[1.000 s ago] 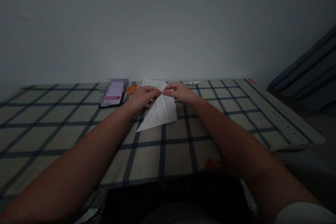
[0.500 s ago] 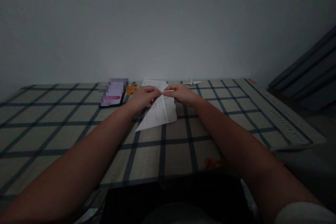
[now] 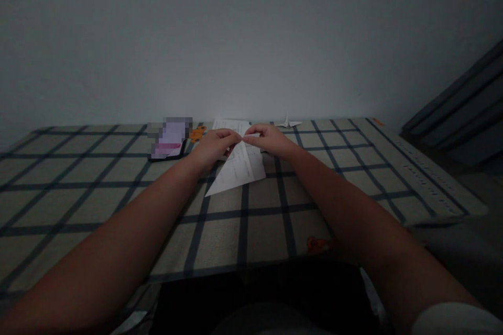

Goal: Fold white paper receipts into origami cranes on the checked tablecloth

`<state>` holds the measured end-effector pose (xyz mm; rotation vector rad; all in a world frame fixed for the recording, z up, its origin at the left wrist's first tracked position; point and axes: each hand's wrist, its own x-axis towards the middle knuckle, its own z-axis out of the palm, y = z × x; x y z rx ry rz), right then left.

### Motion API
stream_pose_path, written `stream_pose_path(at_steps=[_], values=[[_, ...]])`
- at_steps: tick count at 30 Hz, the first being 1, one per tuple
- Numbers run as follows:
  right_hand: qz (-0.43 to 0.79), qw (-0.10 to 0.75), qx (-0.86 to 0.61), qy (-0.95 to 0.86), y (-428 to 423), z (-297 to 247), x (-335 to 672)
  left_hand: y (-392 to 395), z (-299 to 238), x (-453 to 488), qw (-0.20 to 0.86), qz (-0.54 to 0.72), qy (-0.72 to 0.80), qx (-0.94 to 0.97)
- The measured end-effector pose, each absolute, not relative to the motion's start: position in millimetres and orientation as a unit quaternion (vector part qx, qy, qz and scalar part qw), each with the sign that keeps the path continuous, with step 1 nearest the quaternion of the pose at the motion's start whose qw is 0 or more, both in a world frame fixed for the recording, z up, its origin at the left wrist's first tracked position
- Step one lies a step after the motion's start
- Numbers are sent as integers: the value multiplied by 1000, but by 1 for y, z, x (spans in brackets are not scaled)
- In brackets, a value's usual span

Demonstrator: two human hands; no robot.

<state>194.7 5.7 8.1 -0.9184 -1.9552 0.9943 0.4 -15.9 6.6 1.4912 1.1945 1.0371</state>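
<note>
Pinching the same spot, the left hand (image 3: 216, 145) and the right hand (image 3: 271, 140) meet fingertip to fingertip, both clamped on the upper end of a white paper piece printed with grey text (image 3: 245, 167). The paper is in the middle of the cream desk covering with dark blue checks (image 3: 118, 178), its broad part spreading from the fingers toward the near side, with a sharp corner pointing near and left.

Folding looks partly done: a pale band runs down the paper from the pinch, seemingly a fold or an edge, and the left side slants in a clean line. The wide near part remains a broad, open flap, so the shaping appears well short of compact. What the fingertips press together is too small to tell.

Beyond the hands, a flat white printed sheet (image 3: 231, 124) lies near the wall; whether it joins the held paper cannot be told. At the far right of the hands sits a small white folded-paper figure with pointed tips (image 3: 289, 123), looking finished. A dark-edged phone with a blurred lilac screen (image 3: 170, 138) is to the left, beside an orange patterned shape (image 3: 197, 133).
</note>
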Motion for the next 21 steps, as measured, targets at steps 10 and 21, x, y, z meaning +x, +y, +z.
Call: stream_pose_path(at_steps=[10, 21], values=[[470, 354, -348, -730, 10, 3, 199, -14, 6, -3, 431, 410, 492, 636], [348, 360, -378, -779, 9, 6, 199, -15, 5, 0, 421, 398, 506, 639]])
